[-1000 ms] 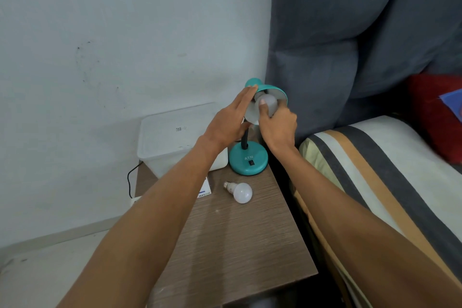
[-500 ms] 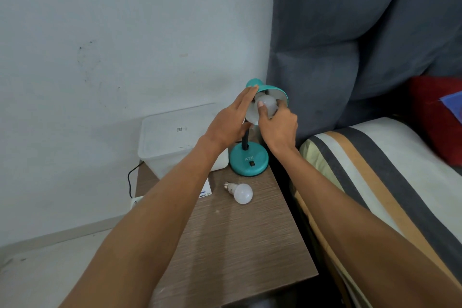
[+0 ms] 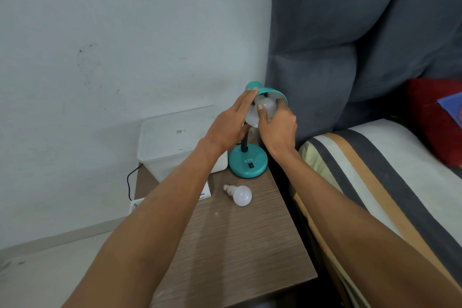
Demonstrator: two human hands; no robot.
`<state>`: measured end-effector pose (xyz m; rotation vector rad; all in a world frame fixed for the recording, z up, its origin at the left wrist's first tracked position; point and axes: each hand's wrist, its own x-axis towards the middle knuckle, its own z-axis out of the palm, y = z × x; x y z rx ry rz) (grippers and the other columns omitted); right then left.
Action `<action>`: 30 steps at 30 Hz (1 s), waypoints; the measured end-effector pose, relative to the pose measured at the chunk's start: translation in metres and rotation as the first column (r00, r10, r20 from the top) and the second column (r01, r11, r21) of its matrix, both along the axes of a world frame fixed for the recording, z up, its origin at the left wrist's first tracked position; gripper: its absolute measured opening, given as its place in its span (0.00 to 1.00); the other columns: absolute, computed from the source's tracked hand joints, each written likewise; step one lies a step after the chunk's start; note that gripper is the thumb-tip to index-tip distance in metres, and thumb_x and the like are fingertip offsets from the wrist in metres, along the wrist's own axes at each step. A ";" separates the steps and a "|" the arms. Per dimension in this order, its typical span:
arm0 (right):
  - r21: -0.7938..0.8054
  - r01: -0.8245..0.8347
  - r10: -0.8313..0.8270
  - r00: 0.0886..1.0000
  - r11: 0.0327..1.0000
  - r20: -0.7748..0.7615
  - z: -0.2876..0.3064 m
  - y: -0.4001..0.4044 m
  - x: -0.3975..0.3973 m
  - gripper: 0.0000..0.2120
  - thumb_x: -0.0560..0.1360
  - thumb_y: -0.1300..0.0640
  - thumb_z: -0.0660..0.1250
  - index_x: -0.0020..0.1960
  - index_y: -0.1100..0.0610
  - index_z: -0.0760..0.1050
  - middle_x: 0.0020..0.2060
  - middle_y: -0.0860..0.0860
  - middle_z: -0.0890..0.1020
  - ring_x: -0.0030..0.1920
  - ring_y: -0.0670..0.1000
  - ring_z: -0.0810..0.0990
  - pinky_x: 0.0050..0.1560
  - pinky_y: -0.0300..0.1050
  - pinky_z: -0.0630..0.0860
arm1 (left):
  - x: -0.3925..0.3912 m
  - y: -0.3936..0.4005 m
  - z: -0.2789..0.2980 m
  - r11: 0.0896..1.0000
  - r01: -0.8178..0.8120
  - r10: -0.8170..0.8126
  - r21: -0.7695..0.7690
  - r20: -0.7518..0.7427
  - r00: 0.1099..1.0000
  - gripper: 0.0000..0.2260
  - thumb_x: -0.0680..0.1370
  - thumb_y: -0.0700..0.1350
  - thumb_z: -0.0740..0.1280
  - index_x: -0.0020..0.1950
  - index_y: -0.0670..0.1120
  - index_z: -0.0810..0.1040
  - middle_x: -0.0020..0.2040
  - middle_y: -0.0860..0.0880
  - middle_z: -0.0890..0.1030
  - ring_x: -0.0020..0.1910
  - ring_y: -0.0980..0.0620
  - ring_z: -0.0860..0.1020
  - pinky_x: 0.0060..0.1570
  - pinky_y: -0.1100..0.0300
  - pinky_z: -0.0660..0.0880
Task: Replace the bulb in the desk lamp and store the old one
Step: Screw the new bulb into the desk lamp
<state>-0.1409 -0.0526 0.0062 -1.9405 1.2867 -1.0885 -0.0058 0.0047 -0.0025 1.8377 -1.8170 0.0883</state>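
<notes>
Writing on lamp: the teal desk lamp [image 3: 248,161] is showing raised letters "ATN" on its round base, with a small black switch just below them.
Other print: the white box [image 3: 205,192] peeking out under the left forearm is carrying blue lettering too small to read; the translucent bin [image 3: 175,142] is bearing a small dark printed mark on its lid, also unreadable.
Right hand: the right hand [image 3: 277,127] is curling its fingers around the fitted bulb [image 3: 268,105] inside the shade, with the thumb pressing on the bulb's left side.
Left hand: the left hand [image 3: 228,125] is lying with straight fingers against the left outer edge of the shade, steadying it, gripping nothing.
Spare bulb: the loose bulb [image 3: 239,194] is lying on its side on the near side of the lamp base, screw cap pointing far-left, apart from both hands.
Change from earlier: the right thumb is sitting a little lower on the fitted bulb than half a second before; the left hand is staying in the same spot on the shade; the loose bulb is lying where it was.
Surface: the wood-grain bedside table [image 3: 237,245] is holding the lamp, the bin, the box and the loose bulb.
Room: a pale wall [image 3: 112,32] is standing behind; a grey padded headboard [image 3: 362,32] and a striped bed [image 3: 375,170] are lying to the right; a black cable [image 3: 130,182] is dropping down at the table's left edge.
</notes>
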 end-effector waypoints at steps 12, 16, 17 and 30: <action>0.009 -0.046 0.046 0.999 0.999 -0.012 0.006 -0.002 -0.004 0.27 0.78 0.45 0.68 0.70 0.57 0.69 0.58 0.58 0.81 0.57 0.60 0.81 0.56 0.52 0.78 | 0.001 0.000 -0.001 1.000 0.004 -0.004 -0.014 -0.006 1.000 0.42 0.75 0.37 0.75 0.83 0.45 0.55 0.82 0.42 0.62 0.62 0.36 0.80 0.58 0.44 0.81; -0.117 -0.103 0.100 0.995 0.988 -0.027 0.002 0.002 -0.005 0.20 0.81 0.48 0.63 0.71 0.52 0.69 0.58 0.58 0.81 0.55 0.60 0.81 0.55 0.53 0.78 | 0.001 -0.001 -0.002 1.000 0.011 -0.011 -0.016 -0.004 1.000 0.42 0.76 0.36 0.75 0.83 0.47 0.54 0.82 0.42 0.61 0.61 0.36 0.81 0.57 0.45 0.82; -0.139 -0.122 0.118 0.992 0.983 -0.039 0.000 0.003 -0.003 0.20 0.81 0.49 0.64 0.71 0.52 0.70 0.60 0.58 0.79 0.56 0.60 0.81 0.56 0.53 0.78 | 0.001 -0.001 -0.002 1.000 0.010 -0.010 -0.015 -0.006 1.000 0.42 0.75 0.36 0.75 0.83 0.47 0.54 0.82 0.43 0.61 0.60 0.36 0.81 0.56 0.45 0.82; -0.162 -0.031 0.005 0.987 0.986 -0.161 0.003 0.002 0.001 0.23 0.80 0.47 0.65 0.69 0.61 0.70 0.62 0.60 0.77 0.59 0.60 0.78 0.56 0.53 0.76 | 0.002 -0.002 -0.003 1.000 -0.010 0.010 -0.009 0.003 1.000 0.43 0.75 0.36 0.75 0.83 0.48 0.53 0.83 0.45 0.60 0.55 0.37 0.82 0.52 0.45 0.83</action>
